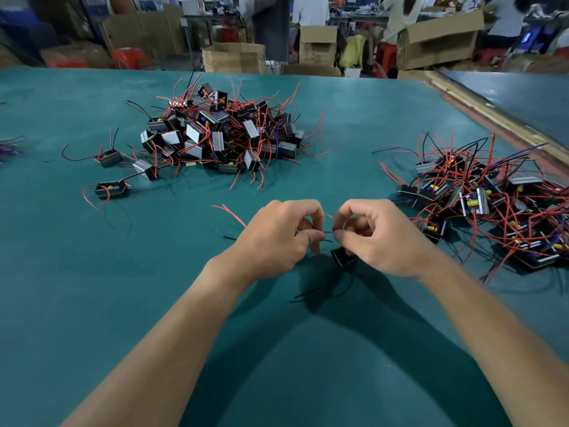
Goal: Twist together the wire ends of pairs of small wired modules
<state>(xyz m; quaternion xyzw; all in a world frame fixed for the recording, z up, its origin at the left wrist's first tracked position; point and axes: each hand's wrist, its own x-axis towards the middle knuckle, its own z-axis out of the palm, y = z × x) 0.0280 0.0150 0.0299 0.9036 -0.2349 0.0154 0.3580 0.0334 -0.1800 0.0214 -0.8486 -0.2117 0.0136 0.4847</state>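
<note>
Both hands meet over the green counter (pixel 129 288), just above frame centre. Left hand (pixel 277 238): grip narrow, thumb and forefinger curled, pinching the red wire (pixel 328 232) at its left end. Right hand (pixel 380 238): grip likewise narrow, fingertips pinching the same red wire at its right end. A black wire (pixel 328 241) runs just beneath it across the gap between the hands. Only a short span of each wire shows; whether they are twisted together, cannot tell. One small module (pixel 341 257), black with a pale edge, sits tilted under the right hand's fingers, at 6 o'clock from the gap; contact with the counter unclear. Red wire tails (pixel 229 211) stick out at 10 o'clock from the left hand. Thin black leads (pixel 323 293) trail at 6 o'clock from the module. Large heap of modules (pixel 228 134) at 11 o'clock from the hands, well apart. Second heap (pixel 492 204) at 3 o'clock, near the right hand. Stray module (pixel 111 190) at 8 o'clock from the large heap. Cardboard boxes (pixel 440 38) stand beyond the counter's far edge, at 1 o'clock.
</note>
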